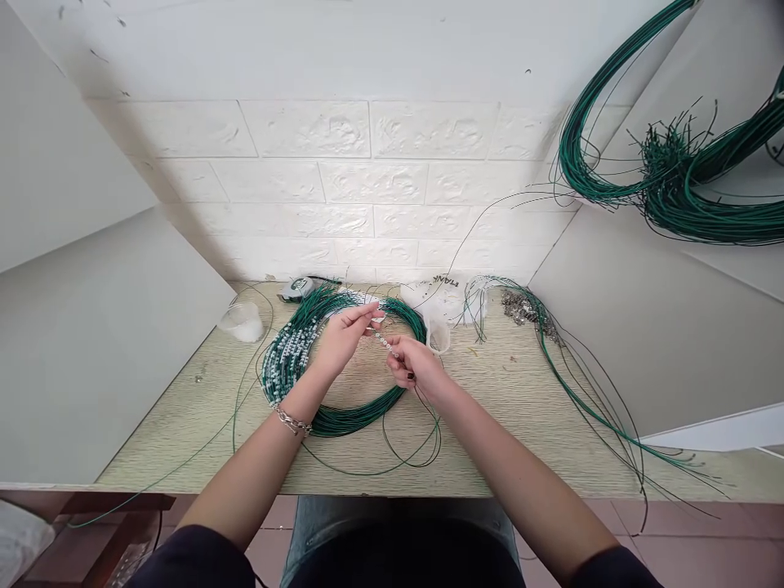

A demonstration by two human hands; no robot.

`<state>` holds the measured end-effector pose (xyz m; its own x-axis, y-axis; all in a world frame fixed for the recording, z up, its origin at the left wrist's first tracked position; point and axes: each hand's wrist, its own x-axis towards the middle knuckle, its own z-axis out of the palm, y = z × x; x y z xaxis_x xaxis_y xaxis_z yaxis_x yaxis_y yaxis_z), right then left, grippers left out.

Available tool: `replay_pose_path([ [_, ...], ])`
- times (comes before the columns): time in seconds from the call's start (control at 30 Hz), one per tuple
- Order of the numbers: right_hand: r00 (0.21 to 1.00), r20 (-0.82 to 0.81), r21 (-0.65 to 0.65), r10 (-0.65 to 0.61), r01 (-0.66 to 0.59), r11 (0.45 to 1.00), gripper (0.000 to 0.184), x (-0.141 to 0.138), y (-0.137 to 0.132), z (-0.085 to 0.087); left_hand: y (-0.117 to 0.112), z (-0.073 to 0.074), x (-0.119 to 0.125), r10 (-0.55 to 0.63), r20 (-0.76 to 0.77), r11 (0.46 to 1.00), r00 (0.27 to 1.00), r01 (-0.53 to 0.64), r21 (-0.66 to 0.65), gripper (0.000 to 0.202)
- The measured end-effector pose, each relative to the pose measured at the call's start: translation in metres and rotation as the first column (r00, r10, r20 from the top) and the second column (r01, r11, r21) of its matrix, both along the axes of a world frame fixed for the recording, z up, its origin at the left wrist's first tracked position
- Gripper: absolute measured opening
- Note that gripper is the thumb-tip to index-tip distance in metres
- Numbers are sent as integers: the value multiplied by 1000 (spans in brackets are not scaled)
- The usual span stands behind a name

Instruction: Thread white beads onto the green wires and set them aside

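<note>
Between my two hands runs a short row of small pale beads (385, 341) on a thin cord. My left hand (344, 336) pinches the upper end of this beaded cord with its fingertips. The lower end is in the curled fingers of my right hand (416, 366), which has a dark ring or nail showing. Both hands hover over a large coil of green cords (361, 420) lying on the table. Many white, bead-like pieces (287, 355) cover the coil's left side. Loose cord ends (429, 445) loop below my right hand.
On the table (490, 425) stand a plastic cup with white contents (242, 322), a tape measure (299, 288) and a white plastic bag (434, 302). Small metal pieces (520, 309) lie at the right beside loose green cords (576, 400). More green coils (588, 163) hang upper right.
</note>
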<state>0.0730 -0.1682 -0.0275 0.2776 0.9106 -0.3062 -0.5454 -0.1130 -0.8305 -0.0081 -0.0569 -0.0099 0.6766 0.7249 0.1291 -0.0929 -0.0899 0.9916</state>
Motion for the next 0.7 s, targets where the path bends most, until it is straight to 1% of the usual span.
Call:
replay_pose_path([
  [0.37,1000,9,11,-18,18,1000,38,-1,-1,2,-1,5,-1,36,-2,998,999,-36,-59,31],
  [0.6,999,44,-6,-23,24,1000,33,-3,-1,-1,0,4,-1,62,3,997,998,-61,-56,31],
  [0.7,998,60,-15,9,-8,1000,35,-3,-1,-3,2,3,-1,76,6,995,997,-76,-58,34],
])
